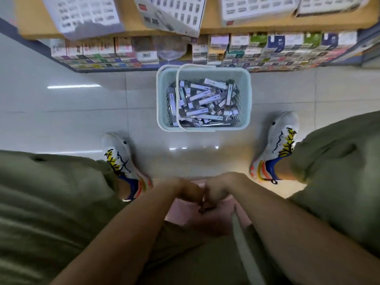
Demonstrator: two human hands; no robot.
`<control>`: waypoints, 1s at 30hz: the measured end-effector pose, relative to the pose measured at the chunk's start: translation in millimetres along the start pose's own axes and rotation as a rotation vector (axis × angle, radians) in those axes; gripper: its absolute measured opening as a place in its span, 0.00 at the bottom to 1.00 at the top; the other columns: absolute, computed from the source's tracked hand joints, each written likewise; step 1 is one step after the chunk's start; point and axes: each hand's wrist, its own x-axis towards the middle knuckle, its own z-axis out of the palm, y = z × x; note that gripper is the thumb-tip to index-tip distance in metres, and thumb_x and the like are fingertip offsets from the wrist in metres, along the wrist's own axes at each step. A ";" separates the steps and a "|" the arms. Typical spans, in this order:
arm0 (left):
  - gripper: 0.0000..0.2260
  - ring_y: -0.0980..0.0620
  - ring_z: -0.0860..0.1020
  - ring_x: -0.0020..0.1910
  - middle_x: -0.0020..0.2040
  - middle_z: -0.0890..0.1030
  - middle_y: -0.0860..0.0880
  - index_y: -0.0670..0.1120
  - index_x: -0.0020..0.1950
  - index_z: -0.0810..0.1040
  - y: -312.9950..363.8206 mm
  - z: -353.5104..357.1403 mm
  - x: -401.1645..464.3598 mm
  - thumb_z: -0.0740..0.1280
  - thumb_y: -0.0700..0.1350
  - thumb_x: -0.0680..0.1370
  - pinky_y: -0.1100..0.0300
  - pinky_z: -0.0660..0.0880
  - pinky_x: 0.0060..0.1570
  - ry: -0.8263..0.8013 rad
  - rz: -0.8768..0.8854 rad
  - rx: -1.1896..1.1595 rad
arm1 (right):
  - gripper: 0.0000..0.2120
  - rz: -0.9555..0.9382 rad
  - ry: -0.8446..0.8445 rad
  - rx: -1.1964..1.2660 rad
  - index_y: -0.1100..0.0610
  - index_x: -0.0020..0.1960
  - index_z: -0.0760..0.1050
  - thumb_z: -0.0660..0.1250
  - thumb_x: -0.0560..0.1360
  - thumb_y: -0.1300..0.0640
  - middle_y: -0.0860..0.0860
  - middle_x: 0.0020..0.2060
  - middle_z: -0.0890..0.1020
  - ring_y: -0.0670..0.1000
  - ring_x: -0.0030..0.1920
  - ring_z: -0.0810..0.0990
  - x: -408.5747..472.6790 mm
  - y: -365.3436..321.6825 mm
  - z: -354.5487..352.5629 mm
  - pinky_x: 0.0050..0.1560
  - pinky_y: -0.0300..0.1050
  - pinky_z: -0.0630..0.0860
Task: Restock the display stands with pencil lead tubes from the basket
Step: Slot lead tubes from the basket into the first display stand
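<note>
A pale green plastic basket (pixel 162 95) with white handles stands on the tiled floor, filled with several pencil lead tubes (pixel 202 103). Display stands (pixel 86 15) of white cells sit on the wooden shelf top above it. My left hand (pixel 188 190) and my right hand (pixel 219 189) are close to my body, below the basket, fingers curled and pressed against each other. A small dark thing shows just under them; I cannot tell what it is or which hand holds it.
Rows of boxed stationery (pixel 257 50) fill the shelf below the wooden top. My two patterned shoes (pixel 121 157) (pixel 281 140) flank the floor in front of the basket. My knees in olive trousers fill both lower sides. A pink stool (pixel 181 212) shows under my hands.
</note>
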 end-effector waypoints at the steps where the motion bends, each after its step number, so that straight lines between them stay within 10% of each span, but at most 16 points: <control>1: 0.16 0.42 0.71 0.68 0.73 0.72 0.41 0.41 0.72 0.73 -2.1 -10.0 -6.6 0.59 0.43 0.85 0.61 0.63 0.57 0.045 -0.032 -0.053 | 0.13 0.028 0.057 -0.078 0.57 0.60 0.79 0.68 0.77 0.55 0.54 0.52 0.82 0.56 0.48 0.81 -6.8 1.3 -14.0 0.53 0.51 0.79; 5: 0.14 0.46 0.74 0.58 0.68 0.77 0.45 0.53 0.64 0.78 -3.8 -46.2 -24.0 0.63 0.52 0.79 0.54 0.71 0.62 0.211 -0.067 -0.057 | 0.08 0.062 0.113 -0.112 0.61 0.53 0.79 0.67 0.77 0.59 0.54 0.42 0.81 0.56 0.43 0.78 -23.9 5.9 -56.7 0.43 0.45 0.76; 8: 0.15 0.42 0.77 0.52 0.59 0.79 0.40 0.43 0.63 0.79 2.2 -54.7 -21.6 0.62 0.45 0.79 0.55 0.76 0.52 0.198 -0.125 -0.004 | 0.07 0.067 0.068 -0.106 0.60 0.52 0.81 0.68 0.76 0.60 0.55 0.40 0.82 0.55 0.41 0.80 -20.8 6.0 -65.8 0.42 0.46 0.77; 14: 0.11 0.49 0.82 0.39 0.47 0.86 0.45 0.42 0.55 0.82 9.8 -78.6 -51.5 0.66 0.43 0.75 0.59 0.76 0.39 0.583 -0.119 -0.049 | 0.04 0.082 0.464 0.089 0.56 0.48 0.80 0.67 0.77 0.58 0.54 0.43 0.84 0.49 0.35 0.80 -45.4 6.5 -96.7 0.36 0.41 0.75; 17: 0.07 0.44 0.83 0.47 0.47 0.84 0.42 0.45 0.46 0.80 16.3 -98.6 -76.3 0.65 0.47 0.77 0.56 0.76 0.44 0.946 -0.162 -0.091 | 0.08 0.110 0.856 0.174 0.56 0.50 0.82 0.66 0.75 0.56 0.55 0.48 0.84 0.55 0.48 0.83 -60.0 14.1 -114.0 0.46 0.43 0.78; 21: 0.11 0.40 0.79 0.59 0.58 0.82 0.42 0.46 0.62 0.77 12.1 -124.5 -86.3 0.62 0.46 0.81 0.51 0.75 0.53 1.235 -0.241 -0.014 | 0.08 0.102 1.096 0.246 0.55 0.54 0.80 0.65 0.76 0.57 0.55 0.53 0.84 0.58 0.55 0.81 -76.2 19.4 -124.9 0.55 0.48 0.79; 30: 0.27 0.40 0.72 0.69 0.70 0.72 0.39 0.40 0.74 0.66 -15.3 -167.1 -52.4 0.71 0.45 0.79 0.50 0.70 0.67 1.157 -0.287 0.173 | 0.29 -0.021 1.198 0.013 0.50 0.73 0.70 0.65 0.75 0.66 0.54 0.67 0.77 0.58 0.66 0.75 -49.9 22.3 -178.6 0.65 0.50 0.74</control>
